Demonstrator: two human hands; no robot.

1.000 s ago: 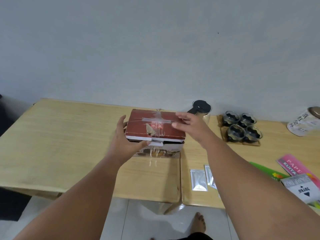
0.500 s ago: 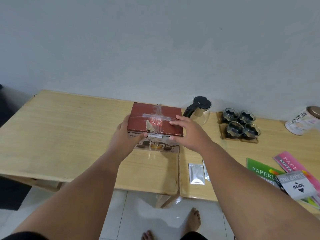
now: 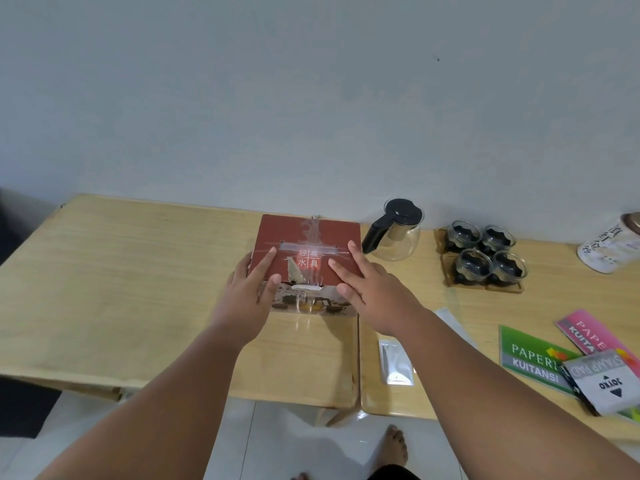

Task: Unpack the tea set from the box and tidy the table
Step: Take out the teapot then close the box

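Note:
A dark red tea set box (image 3: 308, 237), its lid taped with clear tape, sits shut on the wooden table (image 3: 121, 278) near the seam between two tabletops. My left hand (image 3: 247, 296) rests on the lid's front left corner with the thumb against the front face. My right hand (image 3: 372, 291) lies with spread, straight fingers on the lid's front right corner. To the right of the box stand a glass teapot (image 3: 398, 237) with a black lid and several glass cups (image 3: 485, 258) on a wooden tray (image 3: 504, 289).
A white tin (image 3: 609, 249) stands at the far right. Silver sachets (image 3: 396, 363) lie near the front edge, under my right forearm. A green booklet (image 3: 530, 358), a pink booklet (image 3: 585, 330) and a stamp pad box (image 3: 602, 384) lie at the right front.
The lid, slightly raised a second ago, now lies flat on the box. My right hand slid from the lid's top to its front right corner. The view tipped downward.

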